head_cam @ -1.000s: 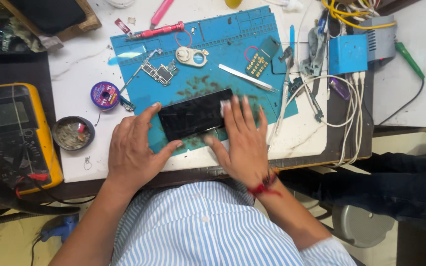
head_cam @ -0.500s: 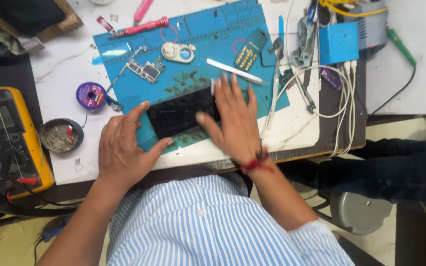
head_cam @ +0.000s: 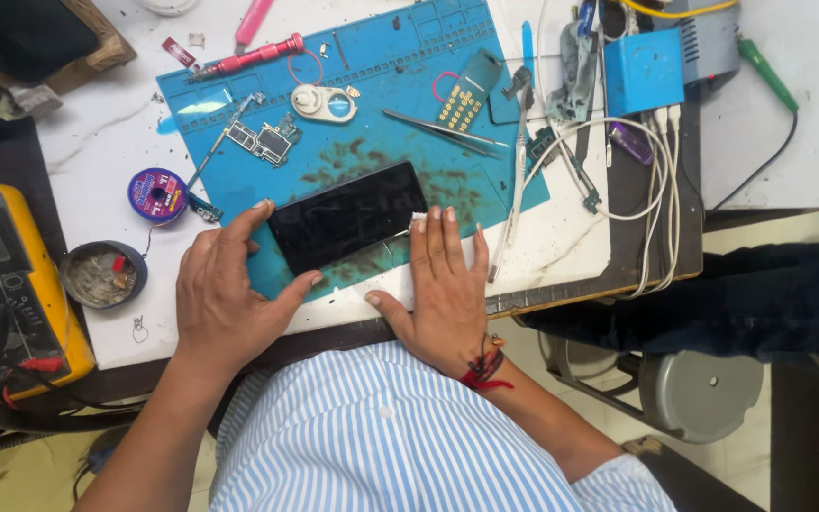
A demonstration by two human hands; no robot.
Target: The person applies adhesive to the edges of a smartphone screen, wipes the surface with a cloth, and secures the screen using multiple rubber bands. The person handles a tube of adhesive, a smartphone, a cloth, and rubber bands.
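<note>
From my head cam I'm in a short-sleeved shirt [head_cam: 400, 436] with thin blue and white vertical stripes, sleeves ending above the elbows. Both forearms are bare. My left hand [head_cam: 229, 303] has nothing on it, no rings or watch. My right hand [head_cam: 443, 294] has a red and dark thread band [head_cam: 483, 368] knotted around the wrist, loose ends sticking out.
</note>
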